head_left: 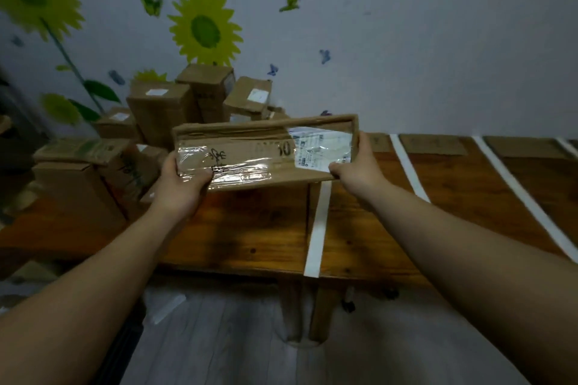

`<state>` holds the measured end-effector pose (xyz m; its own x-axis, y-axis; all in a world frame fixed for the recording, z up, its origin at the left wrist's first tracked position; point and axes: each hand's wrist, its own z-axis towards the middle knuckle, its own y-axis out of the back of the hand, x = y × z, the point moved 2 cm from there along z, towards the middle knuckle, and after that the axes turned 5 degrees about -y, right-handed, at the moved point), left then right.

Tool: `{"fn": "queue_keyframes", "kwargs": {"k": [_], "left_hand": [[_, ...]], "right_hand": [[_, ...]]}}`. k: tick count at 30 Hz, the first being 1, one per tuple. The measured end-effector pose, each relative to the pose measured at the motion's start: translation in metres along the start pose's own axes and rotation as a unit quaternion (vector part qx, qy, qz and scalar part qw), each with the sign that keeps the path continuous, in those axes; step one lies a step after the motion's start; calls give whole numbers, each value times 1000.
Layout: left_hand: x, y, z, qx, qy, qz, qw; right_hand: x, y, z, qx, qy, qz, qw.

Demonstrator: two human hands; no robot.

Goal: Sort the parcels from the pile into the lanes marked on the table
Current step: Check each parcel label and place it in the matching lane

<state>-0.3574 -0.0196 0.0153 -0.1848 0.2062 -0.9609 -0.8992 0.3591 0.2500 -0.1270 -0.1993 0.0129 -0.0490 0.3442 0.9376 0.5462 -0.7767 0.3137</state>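
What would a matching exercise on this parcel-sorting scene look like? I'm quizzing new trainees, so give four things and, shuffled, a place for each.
Things:
1. flat parcel
2. pile of boxes
3. white tape strip
4. sunflower sticker

Places:
A. on the wall
B. held up between the left hand and the right hand
C. stacked at the left, close to the wall
D. stuck flat across the wooden table

Pairs: 1-B, 2-C, 3-D, 4-A
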Motion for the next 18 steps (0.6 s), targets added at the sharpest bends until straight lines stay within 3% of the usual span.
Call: {"fn": "queue_keyframes", "kwargs": {"k": [8,13,18], "left_hand": [[-52,-113,-29,187,-59,-38,980],[-101,-213,-83,307,-77,-56,947],[-145,-326,-160,394,-70,-89,912]], "right_hand": [[-37,134,-57,-181,-37,5,983],[-62,248,-106,-311,-39,-41,949],[-102,369,-162,-391,-52,-51,917]]}}
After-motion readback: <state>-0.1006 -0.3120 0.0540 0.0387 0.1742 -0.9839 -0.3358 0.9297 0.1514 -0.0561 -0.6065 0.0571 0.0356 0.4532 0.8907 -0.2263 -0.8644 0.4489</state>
